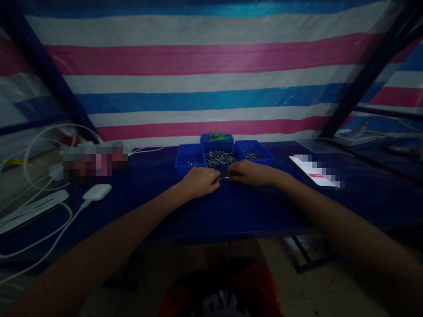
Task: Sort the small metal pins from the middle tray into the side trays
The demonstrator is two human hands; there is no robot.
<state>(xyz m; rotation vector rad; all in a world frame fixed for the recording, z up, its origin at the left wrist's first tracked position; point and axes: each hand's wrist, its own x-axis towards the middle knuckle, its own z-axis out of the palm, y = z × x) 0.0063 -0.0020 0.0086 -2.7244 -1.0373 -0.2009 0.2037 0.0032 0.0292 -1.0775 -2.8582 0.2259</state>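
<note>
My left hand (202, 181) and my right hand (243, 172) face each other low over the blue table, fingers closed. Between their fingertips runs a thin, shiny metal rod (224, 178), each end pinched by one hand; its exact kind is too small to make out. Just behind the hands lies a heap of small metal pieces (220, 158). A blue bin (180, 160) on the left holds a few small metal pieces, and another blue bin (262, 152) on the right holds more. Green material fills a third blue bin (206, 143) at the back.
A lit phone (312, 171) lies right on the blue table (231, 211). To the left are a white charger (97, 192), loose white cables (62, 237), a pale flat strip (39, 207) and a blurred-out cluster. A striped plastic sheet (211, 59) hangs behind, between dark metal posts.
</note>
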